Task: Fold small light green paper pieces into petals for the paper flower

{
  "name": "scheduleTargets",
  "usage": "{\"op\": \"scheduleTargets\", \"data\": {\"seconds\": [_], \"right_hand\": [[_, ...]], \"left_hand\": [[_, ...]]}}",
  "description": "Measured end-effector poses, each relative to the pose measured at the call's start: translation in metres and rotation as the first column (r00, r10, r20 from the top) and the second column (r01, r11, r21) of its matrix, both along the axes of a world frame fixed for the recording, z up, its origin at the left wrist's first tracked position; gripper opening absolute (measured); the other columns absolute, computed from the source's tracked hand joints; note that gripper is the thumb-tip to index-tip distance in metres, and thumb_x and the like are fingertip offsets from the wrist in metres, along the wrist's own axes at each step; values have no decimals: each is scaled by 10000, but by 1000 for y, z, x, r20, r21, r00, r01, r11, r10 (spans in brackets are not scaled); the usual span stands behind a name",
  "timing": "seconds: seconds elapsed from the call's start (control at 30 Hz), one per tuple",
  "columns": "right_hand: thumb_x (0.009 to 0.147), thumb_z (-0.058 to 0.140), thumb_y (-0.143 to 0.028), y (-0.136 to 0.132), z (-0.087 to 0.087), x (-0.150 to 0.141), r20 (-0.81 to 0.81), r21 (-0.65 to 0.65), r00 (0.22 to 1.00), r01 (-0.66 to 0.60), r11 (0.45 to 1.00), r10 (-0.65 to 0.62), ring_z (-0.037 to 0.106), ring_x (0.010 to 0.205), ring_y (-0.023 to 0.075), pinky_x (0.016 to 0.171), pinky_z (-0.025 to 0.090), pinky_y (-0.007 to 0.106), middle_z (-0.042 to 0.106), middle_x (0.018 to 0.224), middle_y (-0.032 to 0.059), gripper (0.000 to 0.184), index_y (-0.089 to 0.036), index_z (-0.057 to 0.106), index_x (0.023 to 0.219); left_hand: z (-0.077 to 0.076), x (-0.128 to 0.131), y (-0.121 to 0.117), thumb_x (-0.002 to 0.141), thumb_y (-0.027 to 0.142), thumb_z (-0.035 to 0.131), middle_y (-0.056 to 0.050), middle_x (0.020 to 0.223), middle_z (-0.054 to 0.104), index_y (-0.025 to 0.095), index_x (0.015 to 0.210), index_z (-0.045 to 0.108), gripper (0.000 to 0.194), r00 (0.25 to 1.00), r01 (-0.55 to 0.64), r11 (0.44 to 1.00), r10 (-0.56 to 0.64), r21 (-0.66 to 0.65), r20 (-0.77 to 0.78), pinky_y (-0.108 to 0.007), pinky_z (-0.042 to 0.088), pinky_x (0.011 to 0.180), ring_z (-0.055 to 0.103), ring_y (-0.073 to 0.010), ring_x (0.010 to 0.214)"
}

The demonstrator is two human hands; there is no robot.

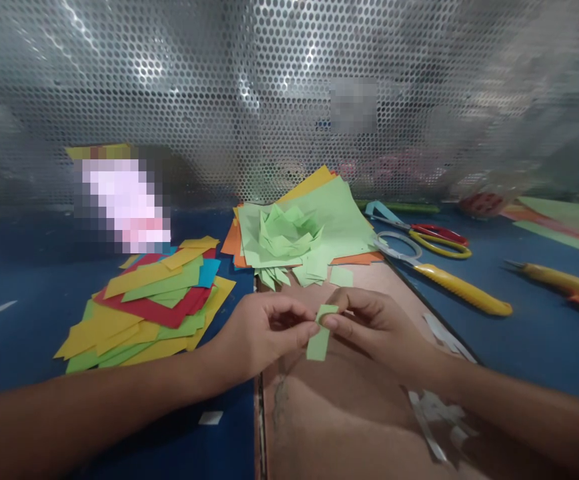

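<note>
A small light-green paper strip (318,343) is pinched between my two hands, above a brown board (319,427). My left hand (262,327) grips its left edge with thumb and forefinger. On the other side, my right hand (369,320) pinches the strip near its top with thumb and fingers. Beyond the hands, a green folded-paper ring with pointed tips (289,230) rests on a stack of green, yellow and orange sheets (347,213). Folded green pieces (273,277) and flat green pieces (314,268) lie just in front of it.
At left is a pile of coloured paper strips (164,300). To the right lie scissors (439,240), a yellow-handled tool with a metal loop (459,287) and a yellow craft knife (559,280). White scraps (439,413) litter the board. A perforated metal screen (269,87) stands behind.
</note>
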State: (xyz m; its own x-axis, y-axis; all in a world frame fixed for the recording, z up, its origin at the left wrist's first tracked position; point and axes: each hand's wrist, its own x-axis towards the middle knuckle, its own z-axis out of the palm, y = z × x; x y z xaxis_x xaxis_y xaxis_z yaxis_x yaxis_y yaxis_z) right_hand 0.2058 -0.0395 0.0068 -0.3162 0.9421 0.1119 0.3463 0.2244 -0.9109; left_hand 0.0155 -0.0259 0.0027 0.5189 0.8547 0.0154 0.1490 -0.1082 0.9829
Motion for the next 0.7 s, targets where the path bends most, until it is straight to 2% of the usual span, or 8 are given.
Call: {"op": "scheduleTargets", "data": {"seconds": [0.13,0.4,0.5,0.6,0.7], "right_hand": [[830,555,-462,-2,3,-1,-41,14,999,-18,1000,19,480,612,114,577,408,231,542,642,1,342,-167,530,658],[849,535,-463,-3,1,1,-50,65,995,-88,994,91,407,570,100,533,356,217,440,598,-23,383,-167,492,610],[883,485,-448,-1,1,0,1,98,995,-98,990,98,447,615,115,581,383,228,489,641,-2,372,-170,500,636],[909,447,-421,0,-1,-1,72,164,979,-198,966,188,500,727,140,669,408,252,566,764,29,320,-172,555,739],[922,437,-373,1,-4,0,127,213,968,-239,947,216,475,675,125,626,390,234,535,713,7,287,-178,554,746]], "left_hand": [[-1,-1,0,761,240,615,29,586,559,137,740,638,107,1000,4,1000,-4,-19,2,-173,402,508,494,-78,529],[-3,0,-1,714,206,631,21,619,565,123,732,637,85,999,25,1000,-25,-10,-45,-169,396,527,479,-72,555],[-1,0,0,741,222,618,22,630,569,131,730,624,92,999,28,1000,-28,-2,20,-167,398,526,484,-71,557],[0,-1,2,767,247,615,19,640,579,141,762,624,107,996,-8,1000,8,-3,91,-174,414,537,501,-75,556],[0,-1,4,766,262,626,26,576,539,140,750,620,124,995,-22,1000,24,-20,99,-174,402,507,474,-72,515]]}}
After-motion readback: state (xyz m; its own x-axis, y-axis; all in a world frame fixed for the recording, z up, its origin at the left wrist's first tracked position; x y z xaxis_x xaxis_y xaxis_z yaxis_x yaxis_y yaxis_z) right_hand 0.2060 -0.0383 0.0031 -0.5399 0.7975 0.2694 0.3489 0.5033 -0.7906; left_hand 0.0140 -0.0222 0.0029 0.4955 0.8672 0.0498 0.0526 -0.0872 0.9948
